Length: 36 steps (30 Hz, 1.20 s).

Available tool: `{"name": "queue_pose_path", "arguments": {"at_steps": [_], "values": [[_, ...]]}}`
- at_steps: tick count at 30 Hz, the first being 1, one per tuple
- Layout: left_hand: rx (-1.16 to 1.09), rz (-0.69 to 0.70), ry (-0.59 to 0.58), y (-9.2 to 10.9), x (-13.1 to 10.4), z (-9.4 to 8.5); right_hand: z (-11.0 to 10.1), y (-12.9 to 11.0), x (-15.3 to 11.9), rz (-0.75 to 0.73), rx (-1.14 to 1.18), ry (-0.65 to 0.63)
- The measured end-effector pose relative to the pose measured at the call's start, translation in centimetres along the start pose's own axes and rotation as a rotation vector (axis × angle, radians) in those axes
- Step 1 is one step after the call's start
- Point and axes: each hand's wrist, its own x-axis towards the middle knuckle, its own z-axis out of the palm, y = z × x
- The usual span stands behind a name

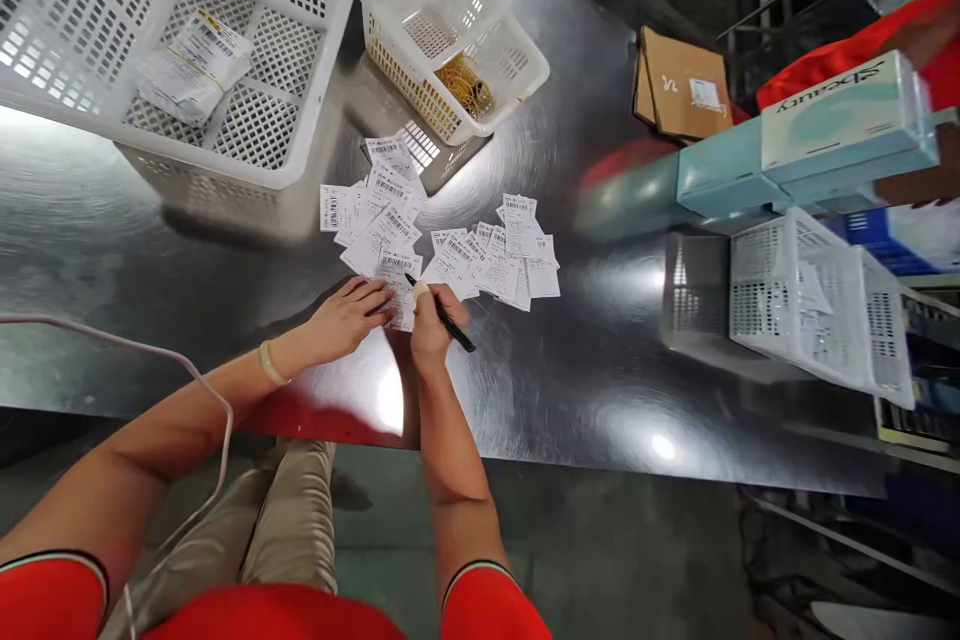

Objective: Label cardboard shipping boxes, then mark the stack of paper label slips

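My right hand [432, 320] is closed around a black pen [456, 332], its tip on a printed paper slip [401, 265] with a barcode. Flat on the left edge of that same slip lies my left hand [351, 318], its fingers stretched out and holding nothing. Beyond my left hand spreads a loose pile of similar slips [384, 190], overlapping one another. A second cluster of slips [517, 255] lies to the right of my right hand. All rest on the shiny metal table [570, 390].
At the back left stands a large white basket [307, 135] holding a banded bundle of packets [199, 65]. Beside it, a smaller white basket [536, 70] contains yellow rubber bands [466, 85]. Light-blue boxes [832, 120], a cardboard piece [686, 85] and white baskets [799, 305] are at right, near another person's red sleeve [825, 45].
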Motion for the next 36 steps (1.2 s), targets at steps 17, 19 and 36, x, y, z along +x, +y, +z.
{"name": "queue_pose_path", "arguments": {"at_steps": [17, 19, 36], "values": [[-0.036, 0.011, 0.016, 0.0, -0.1, -0.8, 1.4, 4.0, 0.0, -0.113, -0.151, -0.081], [-0.014, 0.029, 0.042, 0.0, -0.2, -0.6, 1.5, 4.2, 0.1, -0.132, -0.149, -0.072], [-0.043, -0.006, 0.006, 0.1, -0.2, -0.4, 1.9, 3.9, 0.3, -0.147, -0.169, -0.058]]}}
